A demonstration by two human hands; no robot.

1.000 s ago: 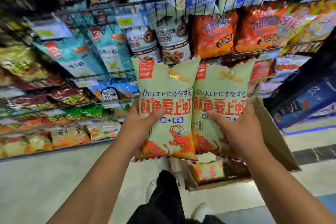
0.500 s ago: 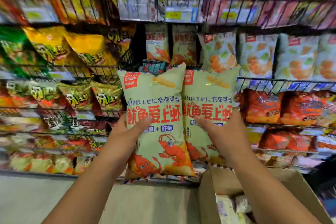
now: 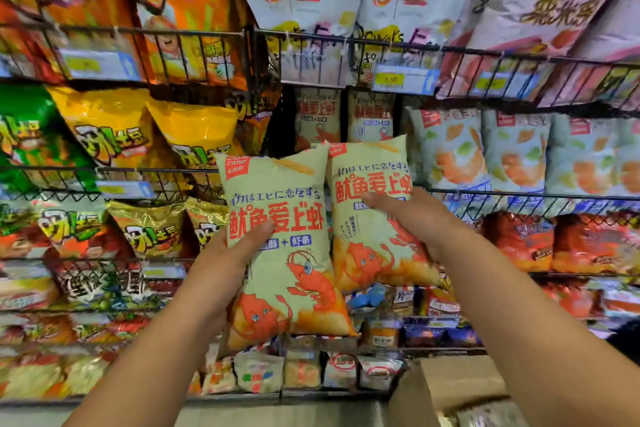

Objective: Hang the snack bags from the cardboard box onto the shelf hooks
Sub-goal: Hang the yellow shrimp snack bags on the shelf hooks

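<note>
**Two shrimp-snack bags held up to their row**

Head view: The person holds one pale green snack bag in each hand, in front of the wire shelving. The left hand (image 3: 223,262) grips the left bag (image 3: 280,253) by its left edge, with the thumb laid across the printed front and the fingers hidden behind. The right hand (image 3: 414,220) grips the right bag (image 3: 372,236) the same way from the right side, thumb across the front. Both bags stand roughly upright and touch along their inner edges, the right one higher and further in toward the shelf.

Just behind and above their tops are matching bags (image 3: 317,118) of the same print. They sit under a wire rail (image 3: 311,42) carrying a yellow price tag (image 3: 401,80), between yellow bags (image 3: 194,128) on the left and pale blue bags (image 3: 450,149) on the right. The cardboard box (image 3: 460,385) is at the lower right with its flap open, and more packets are dimly visible inside.

Judged from this, the step in hand is carrying the pair to their slot, and neither bag is placed yet. No hook can be made out in the dark gap, so it cannot be told where the bags attach. The next move probably calls for bringing one bag at a time to the front of the matching row, top edge level. The other bag should be kept clear so it does not knock the neighbours.
</note>
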